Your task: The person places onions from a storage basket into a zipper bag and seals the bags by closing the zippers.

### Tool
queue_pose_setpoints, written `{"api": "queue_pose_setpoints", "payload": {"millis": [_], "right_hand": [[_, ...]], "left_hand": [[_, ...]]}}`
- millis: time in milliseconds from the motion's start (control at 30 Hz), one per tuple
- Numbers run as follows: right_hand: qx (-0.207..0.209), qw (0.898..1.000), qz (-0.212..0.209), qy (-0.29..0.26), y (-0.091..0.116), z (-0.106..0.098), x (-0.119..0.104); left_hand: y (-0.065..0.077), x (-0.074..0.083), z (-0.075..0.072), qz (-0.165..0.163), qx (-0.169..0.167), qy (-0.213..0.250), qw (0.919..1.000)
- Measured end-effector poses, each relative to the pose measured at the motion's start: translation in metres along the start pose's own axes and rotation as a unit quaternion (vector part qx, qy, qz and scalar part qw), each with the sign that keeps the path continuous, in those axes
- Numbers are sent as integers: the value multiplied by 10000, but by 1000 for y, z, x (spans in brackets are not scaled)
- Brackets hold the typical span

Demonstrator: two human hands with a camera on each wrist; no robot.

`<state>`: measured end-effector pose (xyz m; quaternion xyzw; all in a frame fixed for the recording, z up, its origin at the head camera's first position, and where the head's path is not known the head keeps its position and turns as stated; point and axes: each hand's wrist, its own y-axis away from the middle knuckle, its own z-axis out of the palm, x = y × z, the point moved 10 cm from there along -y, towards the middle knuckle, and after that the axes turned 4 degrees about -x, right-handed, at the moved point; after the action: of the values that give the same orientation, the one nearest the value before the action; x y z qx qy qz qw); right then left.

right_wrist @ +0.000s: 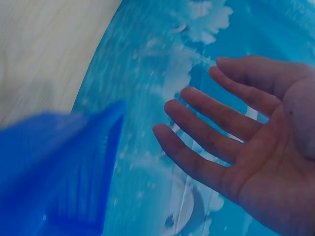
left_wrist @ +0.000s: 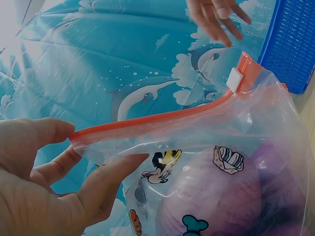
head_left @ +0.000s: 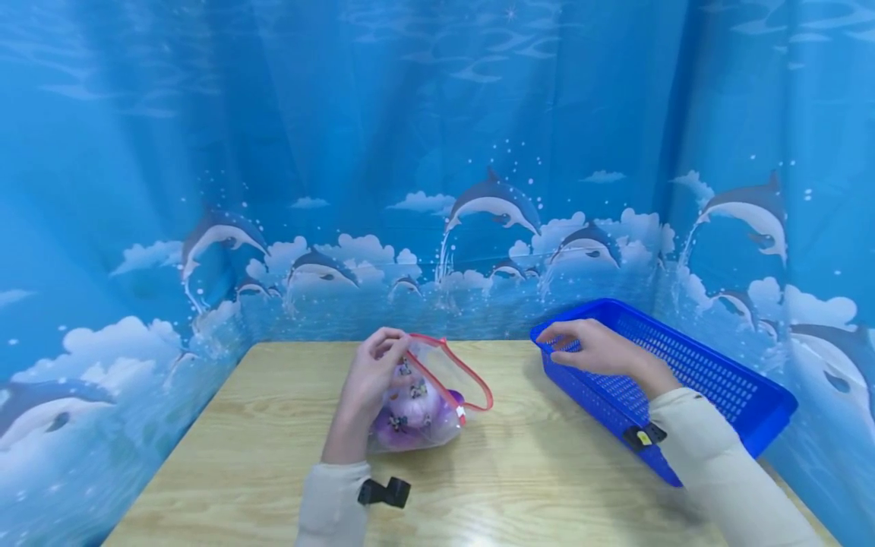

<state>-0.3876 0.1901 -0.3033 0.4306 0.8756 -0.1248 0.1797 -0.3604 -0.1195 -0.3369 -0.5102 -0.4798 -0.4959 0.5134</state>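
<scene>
A clear zip bag [head_left: 427, 433] with a red-orange zip rim stands on the table, its mouth spread. Purple and pale lilac rounded things [left_wrist: 211, 182] show through its printed plastic; their kind is unclear. My left hand [head_left: 369, 376] pinches the left end of the rim, as the left wrist view shows at the zip strip [left_wrist: 152, 118]. A white slider [left_wrist: 235, 79] sits toward the zip's other end. My right hand [head_left: 591, 346] hovers over the near left end of a blue basket [head_left: 581, 391], fingers loosely bent and holding nothing in the right wrist view.
The perforated plastic basket stands slantwise along the right side of the wooden table [head_left: 273, 456]. A blue curtain [head_left: 383, 152] printed with dolphins hangs behind the table and at both sides. Black straps with small mounts sit on both sleeved wrists.
</scene>
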Motion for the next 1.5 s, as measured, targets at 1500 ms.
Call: {"api": "queue_pose_setpoints", "payload": {"millis": [1500], "right_hand": [[-2864,9030,3199,-167,114,29,184]], "left_hand": [[-2,-3,-4,-60,-15,14,10000]]}}
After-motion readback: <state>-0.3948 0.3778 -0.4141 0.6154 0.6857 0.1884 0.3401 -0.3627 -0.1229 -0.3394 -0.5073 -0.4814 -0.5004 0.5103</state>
